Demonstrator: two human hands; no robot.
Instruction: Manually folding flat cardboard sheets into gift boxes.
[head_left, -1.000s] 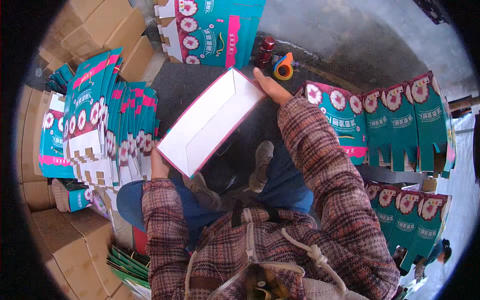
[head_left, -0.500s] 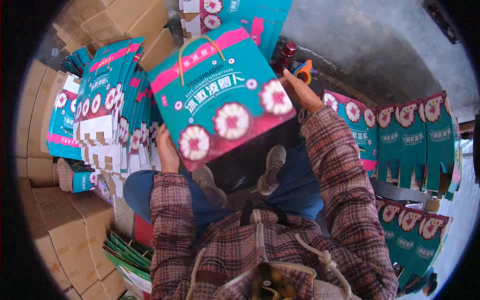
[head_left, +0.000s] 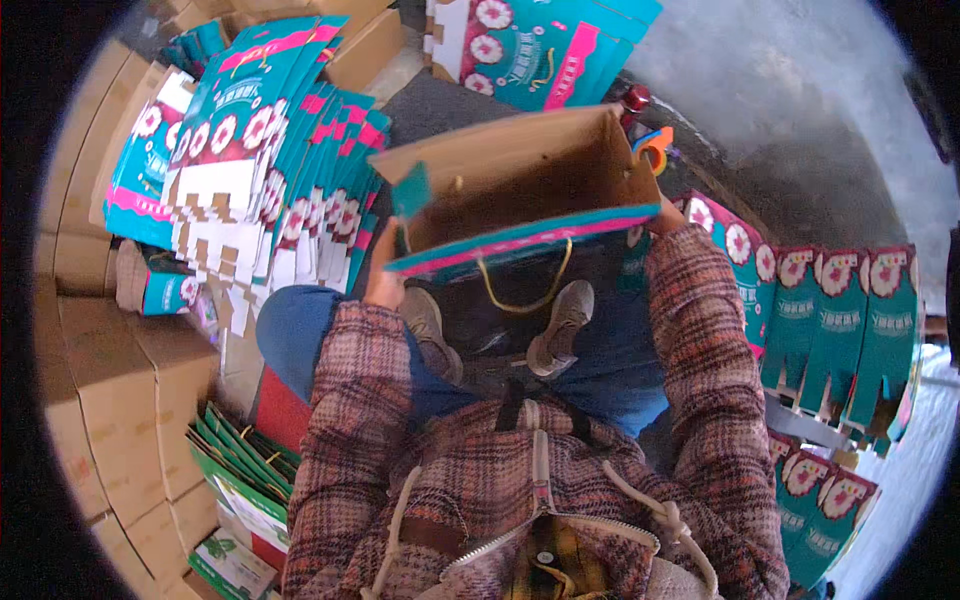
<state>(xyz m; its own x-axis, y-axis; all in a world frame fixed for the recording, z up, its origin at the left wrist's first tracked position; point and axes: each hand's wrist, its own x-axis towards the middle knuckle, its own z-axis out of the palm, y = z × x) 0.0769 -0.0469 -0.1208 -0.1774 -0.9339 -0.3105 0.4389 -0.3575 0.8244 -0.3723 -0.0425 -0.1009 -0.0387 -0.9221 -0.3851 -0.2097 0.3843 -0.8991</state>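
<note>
One teal carton hung above a pair of shoes, the left hand gripping its left end, the right hand its right. It looked opened out, its top unclosed; flat cartons sat piled at left, apparently undone. Its mouth faced upward, long axis running left to right, right end slightly farther off.

Brown cartons are stacked along the left edge of the floor, with more at its far left corner. At the near left, dark-green folded packaging stands bundled. Toward the dark floor's far edge, a red bottle is just beside an orange-and-blue tape dispenser.
</note>
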